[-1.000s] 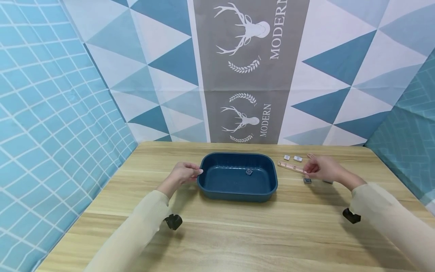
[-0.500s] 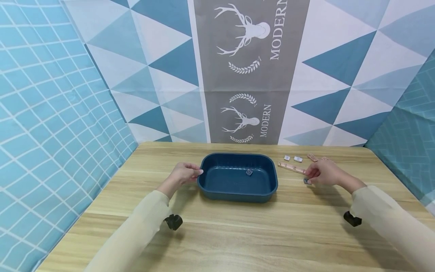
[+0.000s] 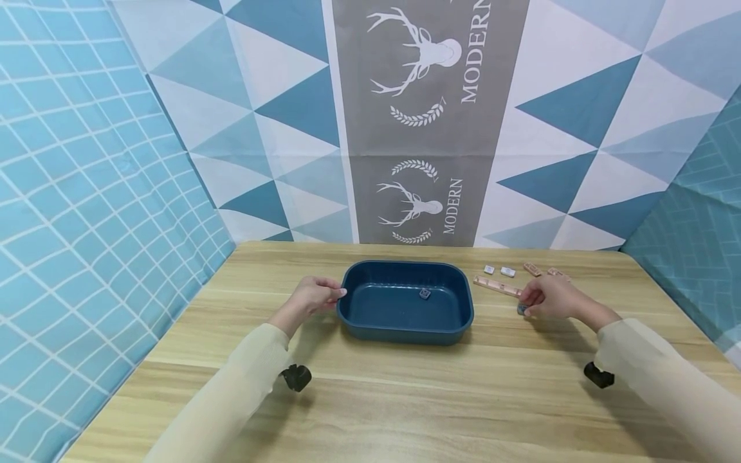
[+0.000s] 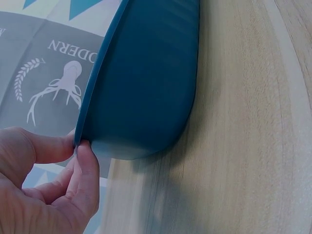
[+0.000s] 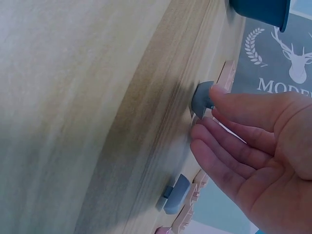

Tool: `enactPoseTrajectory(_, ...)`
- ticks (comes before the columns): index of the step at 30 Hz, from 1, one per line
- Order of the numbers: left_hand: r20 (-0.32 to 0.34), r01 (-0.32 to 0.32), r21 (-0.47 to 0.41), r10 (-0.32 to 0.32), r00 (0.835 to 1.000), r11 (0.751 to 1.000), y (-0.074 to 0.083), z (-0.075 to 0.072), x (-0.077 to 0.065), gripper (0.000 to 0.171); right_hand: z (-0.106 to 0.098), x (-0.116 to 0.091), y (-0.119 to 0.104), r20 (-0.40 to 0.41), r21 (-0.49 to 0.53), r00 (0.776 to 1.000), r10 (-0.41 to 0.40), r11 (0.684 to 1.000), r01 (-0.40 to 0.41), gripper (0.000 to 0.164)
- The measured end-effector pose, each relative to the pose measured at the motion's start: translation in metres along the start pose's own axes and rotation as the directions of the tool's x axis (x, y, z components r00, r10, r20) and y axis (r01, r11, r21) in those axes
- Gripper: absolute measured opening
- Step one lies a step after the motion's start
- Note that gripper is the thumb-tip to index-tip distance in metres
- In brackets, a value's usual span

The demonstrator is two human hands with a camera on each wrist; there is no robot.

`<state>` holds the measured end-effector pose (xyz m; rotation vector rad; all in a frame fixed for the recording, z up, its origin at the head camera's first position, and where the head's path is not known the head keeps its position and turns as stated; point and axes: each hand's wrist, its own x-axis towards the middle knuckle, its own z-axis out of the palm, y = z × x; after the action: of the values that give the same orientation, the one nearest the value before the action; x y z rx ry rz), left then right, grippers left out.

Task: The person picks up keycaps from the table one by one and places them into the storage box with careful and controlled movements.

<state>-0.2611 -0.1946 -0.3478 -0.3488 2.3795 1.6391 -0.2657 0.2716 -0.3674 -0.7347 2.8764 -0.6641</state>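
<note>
1. Left hand (image 3: 312,294): thumb and fingers pinch the rim at the left end of the blue tray (image 3: 399,335).
2. Right hand (image 3: 554,296): thumb and forefinger close narrowly on a grey block (image 5: 201,97), right of the tray; the other fingers are bent beside it.
3. Tray position: stands upright on the wooden table (image 3: 376,399), nearer the far edge than the near side. A small block (image 3: 425,293) lies on its floor, right of centre.
4. Right of the tray: a long pink strip (image 3: 496,285) slants from just beside the tray's right rim to the right hand's fingers; contact there cannot be told.
5. Beyond the strip, toward the far edge: two white pieces (image 3: 507,271), then two short pink pieces (image 3: 532,269) farther right.
6. A second grey block (image 5: 176,194) lies on the table below the right hand's fingers in the right wrist view.
7. Room for movement: broad tabletop spans the near side; the strip and pieces narrow the far right.
</note>
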Motion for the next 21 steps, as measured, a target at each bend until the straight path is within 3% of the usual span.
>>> enactPoseTrajectory(21, -0.015, 0.008, 0.021, -0.008, 1.000, 1.000, 0.0005, 0.0010, 0.0001, 0.028, 0.0067, -0.0017, 0.0057, -0.008, 0.022, 0.997, 0.070, 0.997, -0.070, 0.022)
